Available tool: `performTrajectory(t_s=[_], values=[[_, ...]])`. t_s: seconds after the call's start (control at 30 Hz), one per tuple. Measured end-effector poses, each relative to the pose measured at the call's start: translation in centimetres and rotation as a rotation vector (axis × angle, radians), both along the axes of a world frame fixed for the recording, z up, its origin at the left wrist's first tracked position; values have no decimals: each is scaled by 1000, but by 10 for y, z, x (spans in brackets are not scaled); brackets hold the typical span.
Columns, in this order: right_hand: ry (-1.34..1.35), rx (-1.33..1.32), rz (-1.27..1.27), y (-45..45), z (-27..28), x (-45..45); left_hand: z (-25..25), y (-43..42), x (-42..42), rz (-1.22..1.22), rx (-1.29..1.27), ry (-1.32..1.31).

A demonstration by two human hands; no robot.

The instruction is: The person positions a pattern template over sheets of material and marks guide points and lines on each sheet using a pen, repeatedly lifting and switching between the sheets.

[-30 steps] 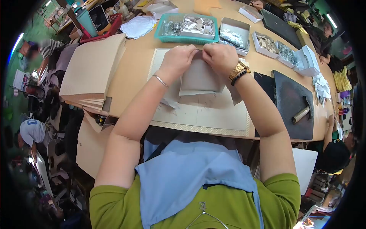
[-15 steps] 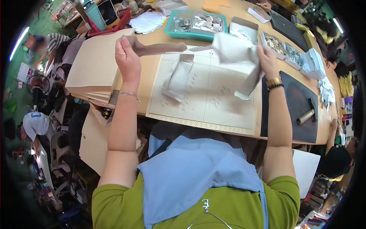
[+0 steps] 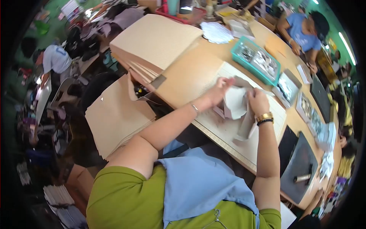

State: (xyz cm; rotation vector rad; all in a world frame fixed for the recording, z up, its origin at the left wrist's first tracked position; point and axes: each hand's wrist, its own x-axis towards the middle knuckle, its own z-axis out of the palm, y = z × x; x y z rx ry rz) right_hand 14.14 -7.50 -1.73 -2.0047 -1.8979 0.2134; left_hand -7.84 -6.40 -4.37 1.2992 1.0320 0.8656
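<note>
Between my hands is a limp taupe-and-white piece of sheet material [image 3: 235, 102], bent and folded; whether it is fabric or thin leather I cannot tell. At its upper left edge, my left hand [image 3: 218, 92] has its fingers closed on it, slightly blurred. My right hand [image 3: 259, 102] is closed on its right side, and a greyish strip [image 3: 247, 128] hangs below that hand. Both hands are over a pale board [image 3: 248, 152] with a woven-pattern edge. A small folded piece shows partly behind the material near my left hand.
A stack of beige sheets [image 3: 156, 42] sits at the left. Beyond the board stand a teal basket [image 3: 254, 63] of small parts and an open box [image 3: 286, 88]. On a dark mat [image 3: 299, 168] at the right lies a hammer [image 3: 304, 178]. A person [image 3: 299, 34] works across the table.
My hands have come down and closer together, and the material stretched between them is now bunched. The view has turned, so the table appears rotated. A person across the table has come into view.
</note>
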Motion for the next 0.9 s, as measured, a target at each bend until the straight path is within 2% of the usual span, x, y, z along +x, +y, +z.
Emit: performTrajectory(t_s=[0.1,0.2,0.23,0.3,0.33,0.37,0.4,0.43,0.47,0.5,0.53,0.6,0.63,0.67,0.73,0.83,0.87,0.9], values=[[114,-84,59,12,4,-29,26,-11,0,-5,-128,83],[409,-11,156,24,-20,-32,31,-7,-8,60,-424,-134],[557,34,178,25,-30,-35,22,2,-17,-140,-465,-368],[768,85,246,25,-38,-44,24,0,-26,-188,-427,-236],[680,38,240,21,-31,-48,35,-9,-30,-211,-411,-167],[743,70,282,21,-26,-55,43,-17,-33,-152,-350,-285],[807,105,323,22,-22,-61,40,-18,-34,-88,-293,-286],[691,185,397,27,-14,-62,36,-16,-35,-24,-233,-287],[734,315,361,31,-6,-67,32,-12,-40,41,-175,-285],[822,344,261,34,10,-69,47,-10,-57,122,-148,-395],[908,369,160,40,21,-67,46,-2,-70,140,-139,-474],[1007,520,110,65,28,-59,39,11,-95,175,-122,-632],[922,618,104,71,41,-65,44,11,-110,177,-161,-702],[1031,592,88,78,48,-67,45,12,-120,145,-189,-753],[958,680,-41,88,52,-85,46,11,-136,79,-244,-860],[619,505,-87,109,24,-84,48,7,-131,97,-117,-340],[728,417,25,112,12,-92,48,8,-124,105,-82,-166],[743,328,57,112,9,-103,31,17,-112,338,261,-46]])
